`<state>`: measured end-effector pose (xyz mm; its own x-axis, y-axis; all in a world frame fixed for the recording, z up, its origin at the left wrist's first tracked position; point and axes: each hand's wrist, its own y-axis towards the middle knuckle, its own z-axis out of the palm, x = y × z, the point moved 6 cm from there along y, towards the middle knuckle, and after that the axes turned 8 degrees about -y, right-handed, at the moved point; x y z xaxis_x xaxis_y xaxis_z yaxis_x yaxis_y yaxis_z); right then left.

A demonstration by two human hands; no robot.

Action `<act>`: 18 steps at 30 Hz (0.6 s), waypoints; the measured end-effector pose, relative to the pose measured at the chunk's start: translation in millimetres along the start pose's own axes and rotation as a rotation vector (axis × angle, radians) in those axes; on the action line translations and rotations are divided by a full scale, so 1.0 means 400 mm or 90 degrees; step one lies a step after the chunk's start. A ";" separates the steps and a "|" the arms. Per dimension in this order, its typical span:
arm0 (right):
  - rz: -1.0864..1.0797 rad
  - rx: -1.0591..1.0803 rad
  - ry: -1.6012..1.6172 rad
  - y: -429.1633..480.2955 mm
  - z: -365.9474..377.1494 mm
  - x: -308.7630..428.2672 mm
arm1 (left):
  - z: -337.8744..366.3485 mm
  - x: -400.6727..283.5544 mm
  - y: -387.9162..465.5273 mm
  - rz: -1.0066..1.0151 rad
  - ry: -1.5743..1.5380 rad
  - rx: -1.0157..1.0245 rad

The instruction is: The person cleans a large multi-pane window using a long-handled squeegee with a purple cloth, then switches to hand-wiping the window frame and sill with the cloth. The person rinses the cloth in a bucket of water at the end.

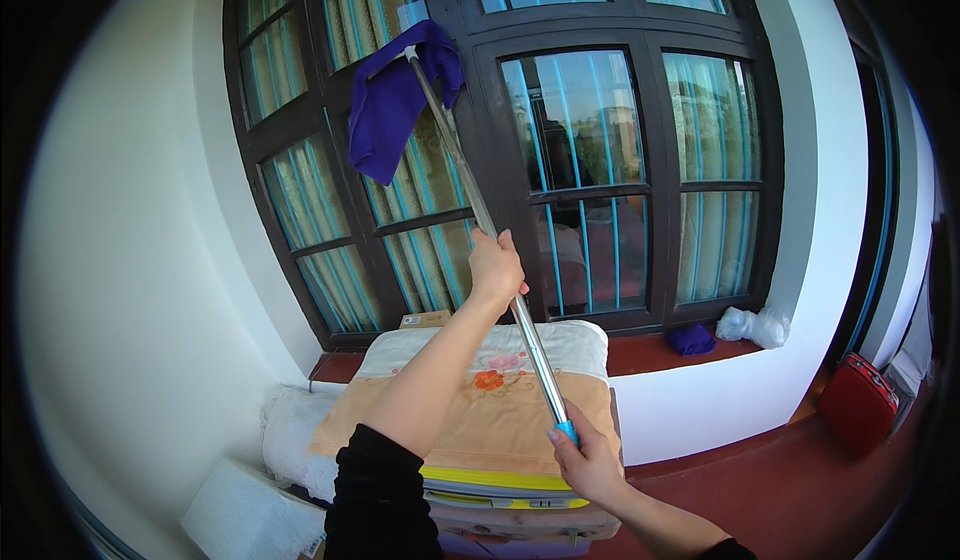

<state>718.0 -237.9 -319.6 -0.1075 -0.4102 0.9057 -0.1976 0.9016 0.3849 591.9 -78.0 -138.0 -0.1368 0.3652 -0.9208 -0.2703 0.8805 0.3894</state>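
A long metal pole [535, 350] runs from low in front of me up towards the wood-framed window [585, 125]. My left hand [496, 269] is closed around the middle of the pole. Lower down, my right hand [589, 459] grips its light-blue end. At the top, a purple cloth [401, 102] hangs over the pole's white head and crossbar, in front of the dark window frame and panes. Whether the cloth touches the glass cannot be told.
Below the window, a peach-and-white embroidered cloth [555, 410] covers stacked cases. The red sill [637, 356] bears a folded purple cloth [691, 339] and white plastic bags [754, 327]. A red suitcase [857, 402] stands at right; white wrapped bundles [251, 511] lie lower left.
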 end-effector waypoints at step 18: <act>-0.039 -0.031 0.054 -0.108 -0.131 -0.077 | 0.268 -0.068 -0.176 0.100 0.088 0.154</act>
<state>781.1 -257.2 -354.6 -0.0134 -0.4528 0.8915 -0.1531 0.8820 0.4456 716.6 -117.5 -142.6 -0.2922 0.4721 -0.8317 -0.0042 0.8690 0.4948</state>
